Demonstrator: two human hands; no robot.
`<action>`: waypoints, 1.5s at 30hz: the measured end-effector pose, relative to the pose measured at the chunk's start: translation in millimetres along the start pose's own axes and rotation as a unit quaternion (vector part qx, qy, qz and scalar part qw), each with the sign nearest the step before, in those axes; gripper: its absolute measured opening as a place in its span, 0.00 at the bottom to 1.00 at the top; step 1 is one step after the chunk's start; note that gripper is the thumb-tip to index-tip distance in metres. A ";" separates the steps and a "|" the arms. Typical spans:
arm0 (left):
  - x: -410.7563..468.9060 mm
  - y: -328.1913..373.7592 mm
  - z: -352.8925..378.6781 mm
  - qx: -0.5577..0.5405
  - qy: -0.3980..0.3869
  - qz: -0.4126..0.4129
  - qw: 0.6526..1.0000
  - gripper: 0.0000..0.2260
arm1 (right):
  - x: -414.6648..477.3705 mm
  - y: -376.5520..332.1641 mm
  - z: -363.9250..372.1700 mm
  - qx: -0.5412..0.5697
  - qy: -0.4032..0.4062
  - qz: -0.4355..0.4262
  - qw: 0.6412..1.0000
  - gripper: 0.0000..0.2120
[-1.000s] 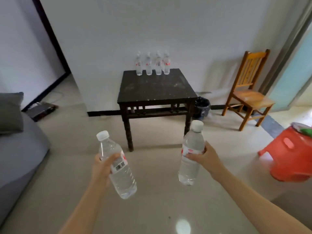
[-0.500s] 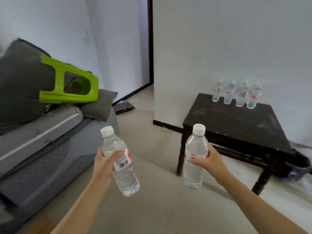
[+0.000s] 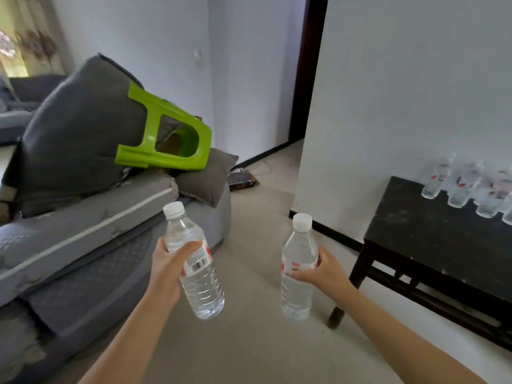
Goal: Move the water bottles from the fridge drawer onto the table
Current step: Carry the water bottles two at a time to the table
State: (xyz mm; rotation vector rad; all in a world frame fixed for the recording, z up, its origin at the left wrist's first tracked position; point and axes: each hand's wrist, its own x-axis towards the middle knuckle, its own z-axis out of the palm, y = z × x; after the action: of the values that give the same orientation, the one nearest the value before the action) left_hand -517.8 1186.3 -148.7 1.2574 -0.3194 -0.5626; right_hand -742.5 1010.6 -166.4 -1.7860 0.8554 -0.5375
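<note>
Now each hand grips a bottle in the air over the floor: the left hand (image 3: 169, 268) is wrapped around the tilted left bottle (image 3: 194, 261), the right hand (image 3: 322, 268) around the upright right bottle (image 3: 297, 266). Four more bottles (image 3: 468, 189) stand on the dark table (image 3: 432, 234) at right. A green stool (image 3: 166, 137) lies on the grey sofa (image 3: 83, 217).

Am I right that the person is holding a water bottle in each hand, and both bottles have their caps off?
Not quite. The left hand and right hand do each hold a water bottle, but the head view shows a white cap on both the left bottle and the right bottle.
</note>
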 end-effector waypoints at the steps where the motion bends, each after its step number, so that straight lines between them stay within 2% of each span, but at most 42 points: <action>1: 14.8 2.0 1.0 0.003 -0.002 -0.002 1.000 0.16 | 11.6 -5.5 4.7 0.001 0.005 0.001 1.000 0.26; 8: 125.6 -3.8 26.6 0.031 -0.043 -0.027 0.998 0.13 | 94.9 -17.4 14.4 0.021 0.069 0.025 0.997 0.24; 17: 248.1 -49.8 133.2 0.037 -0.119 -0.082 0.989 0.12 | 217.9 18.4 -44.1 0.040 0.130 0.054 0.989 0.28; 23: 345.9 -46.8 205.7 0.054 -0.136 -0.054 0.988 0.15 | 340.9 16.7 -89.9 0.090 0.152 0.053 0.983 0.20; 28: 424.9 -54.2 253.6 0.085 -0.121 -0.020 0.989 0.12 | 421.1 22.7 -114.1 0.106 0.168 0.056 0.978 0.17; 31: 470.8 -73.5 277.5 0.089 -0.160 -0.042 0.982 0.14 | 458.4 38.6 -126.0 0.103 0.182 0.070 0.975 0.17; 34: 521.1 -95.3 307.4 0.100 -0.200 -0.074 0.972 0.33 | 496.0 49.2 -139.1 0.101 0.207 0.090 0.969 0.21; 35: 540.6 -101.7 323.1 0.103 -0.211 -0.084 0.968 0.35 | 511.5 53.9 -145.5 0.103 0.222 0.093 0.965 0.21; 38: 594.8 -109.0 373.4 0.111 -0.259 -0.094 0.955 0.36 | 542.1 52.7 -163.1 0.101 0.278 0.103 0.950 0.19; 42: 644.5 -113.2 451.1 0.143 -0.333 -0.065 0.930 0.35 | 553.2 52.0 -194.6 0.104 0.367 0.111 0.918 0.14; 45: 653.4 -133.2 512.1 0.139 -0.392 -0.078 0.906 0.29 | 543.2 66.5 -218.1 0.087 0.421 0.166 0.887 0.17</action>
State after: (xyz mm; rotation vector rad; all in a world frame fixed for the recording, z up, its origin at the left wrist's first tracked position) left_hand -276.8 381.3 -176.8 1.2863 -1.0058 -1.1912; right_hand -565.1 448.8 -168.8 -1.1628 1.6071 -1.1511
